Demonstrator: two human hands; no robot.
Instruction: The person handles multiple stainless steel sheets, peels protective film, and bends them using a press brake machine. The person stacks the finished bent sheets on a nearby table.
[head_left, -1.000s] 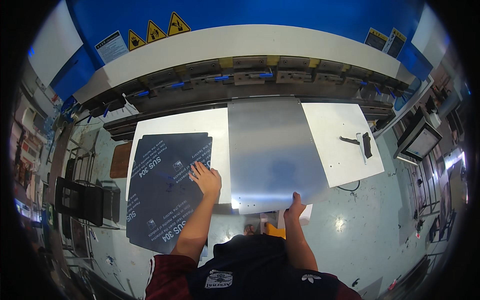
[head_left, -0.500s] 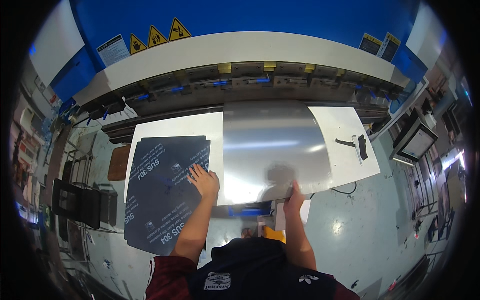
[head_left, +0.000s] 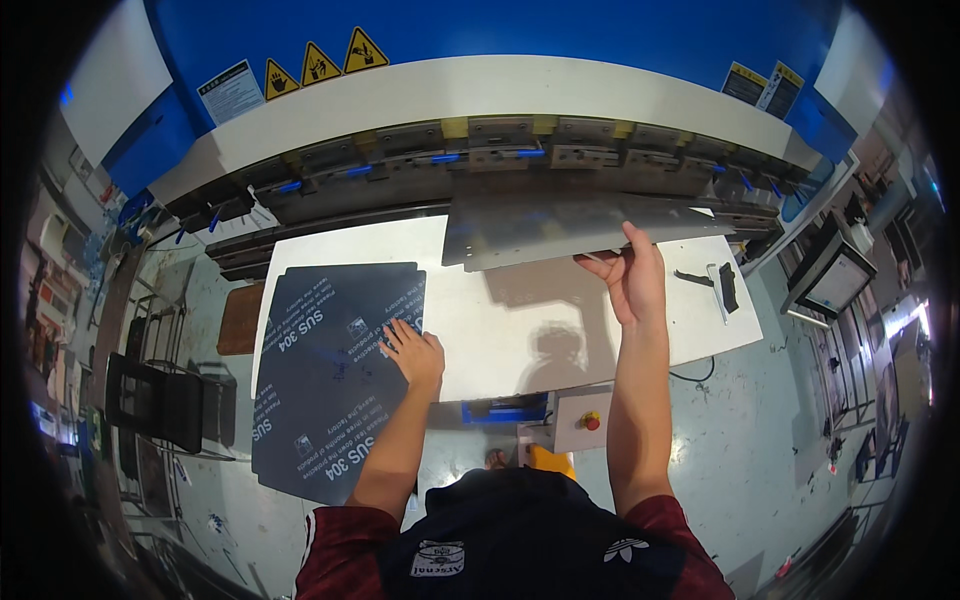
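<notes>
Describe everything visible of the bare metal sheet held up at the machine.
The metal sheet is thin, flat, bare grey and dully reflective, with a rough rectangular outline. It is raised off the white table, lying nearly level, its far edge at the press tooling. The right hand grips its near edge from below, thumb on top. It casts a shadow on the table. The left hand does not touch it.

Blue press machine (head_left: 480, 30) with white front panel, across the top of the frame. Three yellow warning triangles (head_left: 318, 62), upper left. White worktable (head_left: 560, 330), centre. Dark hand tool (head_left: 727, 287), right of table. Red button box (head_left: 583, 420), below table. Black monitor (head_left: 830, 275), far right.
</notes>
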